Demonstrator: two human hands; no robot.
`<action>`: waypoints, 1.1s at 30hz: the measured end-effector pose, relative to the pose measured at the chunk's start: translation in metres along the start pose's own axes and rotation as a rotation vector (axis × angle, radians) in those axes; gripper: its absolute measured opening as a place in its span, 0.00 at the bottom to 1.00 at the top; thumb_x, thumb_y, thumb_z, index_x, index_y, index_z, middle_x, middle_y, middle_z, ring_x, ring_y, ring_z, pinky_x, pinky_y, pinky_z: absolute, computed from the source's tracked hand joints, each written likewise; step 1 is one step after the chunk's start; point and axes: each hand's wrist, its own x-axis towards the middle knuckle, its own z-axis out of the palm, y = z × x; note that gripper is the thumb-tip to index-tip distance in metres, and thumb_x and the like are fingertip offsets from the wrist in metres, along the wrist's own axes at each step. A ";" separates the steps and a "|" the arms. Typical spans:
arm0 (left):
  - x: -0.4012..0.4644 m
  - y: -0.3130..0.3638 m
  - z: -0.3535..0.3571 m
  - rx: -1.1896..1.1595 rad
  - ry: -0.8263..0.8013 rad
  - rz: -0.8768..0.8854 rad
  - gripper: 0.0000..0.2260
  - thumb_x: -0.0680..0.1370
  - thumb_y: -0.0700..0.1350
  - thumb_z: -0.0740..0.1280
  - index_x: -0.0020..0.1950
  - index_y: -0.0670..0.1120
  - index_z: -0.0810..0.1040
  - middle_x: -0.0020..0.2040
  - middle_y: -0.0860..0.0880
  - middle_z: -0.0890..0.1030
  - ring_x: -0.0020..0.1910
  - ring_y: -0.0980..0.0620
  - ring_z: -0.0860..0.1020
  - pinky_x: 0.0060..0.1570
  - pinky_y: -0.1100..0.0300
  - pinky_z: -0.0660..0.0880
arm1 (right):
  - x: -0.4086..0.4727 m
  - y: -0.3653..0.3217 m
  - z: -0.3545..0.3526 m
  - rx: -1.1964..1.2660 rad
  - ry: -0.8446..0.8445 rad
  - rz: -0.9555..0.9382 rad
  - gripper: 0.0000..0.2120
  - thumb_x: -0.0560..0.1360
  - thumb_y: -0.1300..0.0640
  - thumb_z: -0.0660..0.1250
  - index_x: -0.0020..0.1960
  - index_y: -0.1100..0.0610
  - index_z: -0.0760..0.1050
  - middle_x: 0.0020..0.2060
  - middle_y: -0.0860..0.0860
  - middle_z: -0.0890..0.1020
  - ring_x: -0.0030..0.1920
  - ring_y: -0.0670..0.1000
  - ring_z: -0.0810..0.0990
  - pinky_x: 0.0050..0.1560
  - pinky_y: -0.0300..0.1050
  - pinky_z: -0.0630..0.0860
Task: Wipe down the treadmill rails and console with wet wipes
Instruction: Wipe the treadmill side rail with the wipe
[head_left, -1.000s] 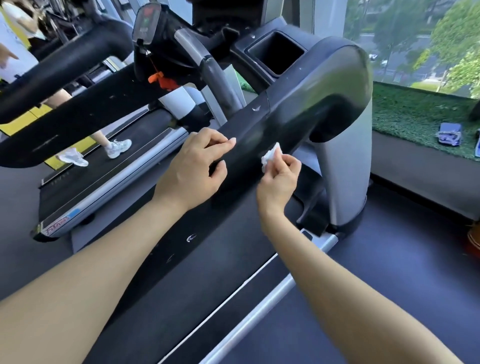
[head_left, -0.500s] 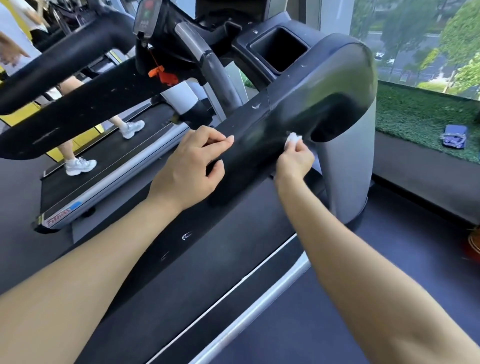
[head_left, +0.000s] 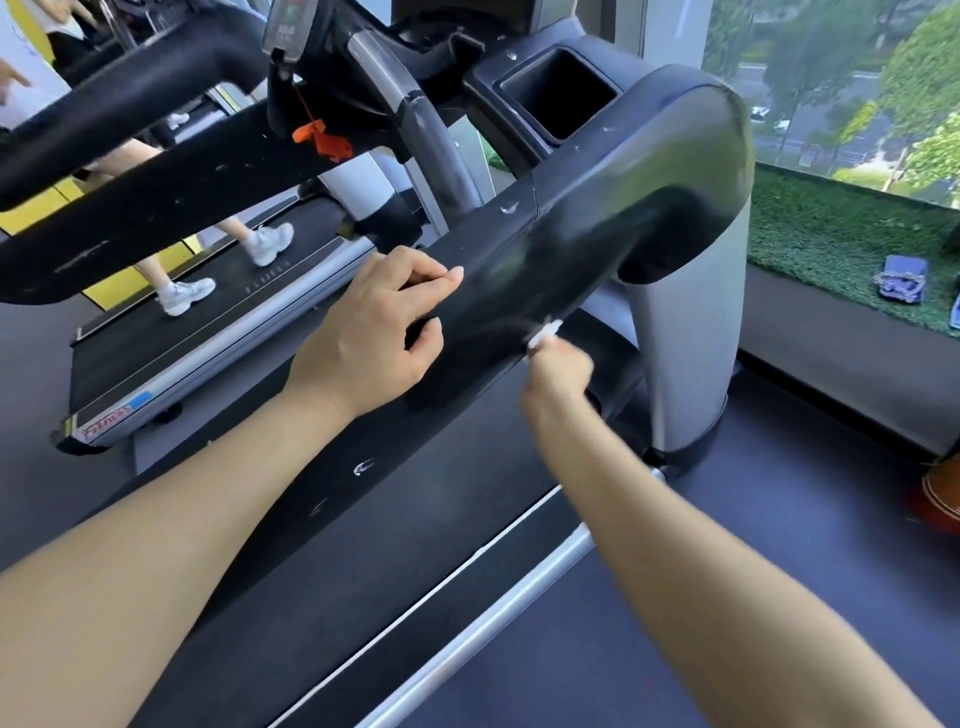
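The treadmill's black right rail (head_left: 519, 270) runs diagonally from the lower left up to the console (head_left: 556, 98), which has a square cup pocket. My left hand (head_left: 374, 332) grips the rail from above, fingers over its top and thumb underneath. My right hand (head_left: 558, 371), blurred by motion, pinches a small white wet wipe (head_left: 543, 332) against the lower outer edge of the rail, just right of my left hand. A grey upright post (head_left: 685, 364) holds the rail's bend.
A second treadmill (head_left: 208, 332) stands to the left with a person walking on it in white shoes (head_left: 184, 296). An orange safety clip (head_left: 322, 137) hangs under the console display. Artificial grass ledge (head_left: 831, 244) with a blue pouch (head_left: 904, 278) lies to the right.
My right hand with the wipe slid up the rail toward the bend, then came back down along its lower edge. My left hand kept its grip on the rail.
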 end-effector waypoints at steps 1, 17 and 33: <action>0.000 0.000 0.000 -0.002 -0.001 0.001 0.20 0.74 0.40 0.64 0.66 0.46 0.76 0.55 0.50 0.74 0.52 0.51 0.70 0.43 0.46 0.78 | 0.013 -0.014 0.001 0.003 0.038 0.007 0.22 0.80 0.54 0.61 0.29 0.56 0.62 0.28 0.51 0.67 0.28 0.48 0.60 0.37 0.41 0.65; 0.000 0.001 0.001 0.024 0.014 0.018 0.20 0.74 0.36 0.66 0.66 0.44 0.76 0.55 0.47 0.76 0.52 0.52 0.68 0.46 0.60 0.72 | 0.008 -0.007 -0.003 -0.169 -0.039 -0.215 0.19 0.80 0.61 0.58 0.30 0.56 0.66 0.27 0.50 0.68 0.27 0.47 0.64 0.31 0.37 0.65; 0.001 0.000 0.001 0.030 -0.001 0.013 0.20 0.74 0.38 0.66 0.66 0.45 0.76 0.56 0.48 0.75 0.52 0.52 0.67 0.40 0.59 0.72 | -0.016 0.021 0.006 -0.234 -0.048 -0.510 0.12 0.78 0.65 0.52 0.37 0.61 0.68 0.39 0.56 0.69 0.37 0.51 0.66 0.32 0.37 0.62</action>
